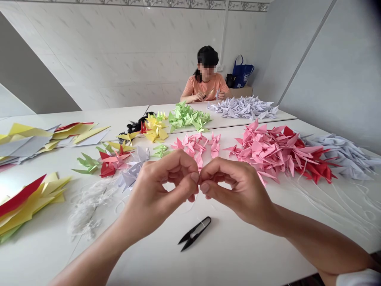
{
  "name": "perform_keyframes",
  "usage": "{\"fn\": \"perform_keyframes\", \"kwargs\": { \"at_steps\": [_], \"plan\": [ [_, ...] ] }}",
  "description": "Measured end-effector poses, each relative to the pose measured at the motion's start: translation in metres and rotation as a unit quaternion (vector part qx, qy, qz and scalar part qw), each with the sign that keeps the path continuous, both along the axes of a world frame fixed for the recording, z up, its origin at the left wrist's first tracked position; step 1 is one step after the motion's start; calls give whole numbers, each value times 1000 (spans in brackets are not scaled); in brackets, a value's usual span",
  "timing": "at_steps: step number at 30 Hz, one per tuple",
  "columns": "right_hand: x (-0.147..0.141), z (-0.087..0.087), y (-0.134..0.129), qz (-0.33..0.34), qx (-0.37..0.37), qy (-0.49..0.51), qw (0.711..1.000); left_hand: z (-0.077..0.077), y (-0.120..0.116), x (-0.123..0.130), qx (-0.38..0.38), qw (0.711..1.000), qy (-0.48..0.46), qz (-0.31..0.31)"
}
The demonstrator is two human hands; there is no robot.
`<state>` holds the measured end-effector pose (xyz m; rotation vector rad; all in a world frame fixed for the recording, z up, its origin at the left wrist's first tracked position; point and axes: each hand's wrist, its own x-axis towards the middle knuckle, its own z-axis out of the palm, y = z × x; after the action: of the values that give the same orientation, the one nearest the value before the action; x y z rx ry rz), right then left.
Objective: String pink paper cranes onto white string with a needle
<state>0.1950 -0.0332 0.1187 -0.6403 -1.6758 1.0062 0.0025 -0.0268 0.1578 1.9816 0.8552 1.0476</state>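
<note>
Holding L hand (160,186) & R hand (235,190) fingers (195,177) pinched together, black thread snips (195,233) below, pink origami cranes (193,145) just beyond.

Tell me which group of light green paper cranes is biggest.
The heap of light green paper cranes on the farther table: many piled together, while the small green crane and the one left of it on the nearer table look single.

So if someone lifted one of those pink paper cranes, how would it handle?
Probably very light for its size, since the pink paper crane is folded thin paper. The creases may give slight stiffness, but the pointed wings look easily crushed.
</note>
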Motion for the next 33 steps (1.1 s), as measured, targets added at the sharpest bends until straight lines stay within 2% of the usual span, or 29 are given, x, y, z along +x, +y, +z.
{"fn": "perform_keyframes", "kwargs": {
  "at_steps": [17, 33],
  "plan": [
    [0, 0, 0, 8, 5, 12, 1000, -2, 2, -1, -18, 1000, -15, -15],
    [-1, 1, 1, 28, -8, 42, 999, -3, 3, -2, -14, 1000, -16, -4]
  ]
}}
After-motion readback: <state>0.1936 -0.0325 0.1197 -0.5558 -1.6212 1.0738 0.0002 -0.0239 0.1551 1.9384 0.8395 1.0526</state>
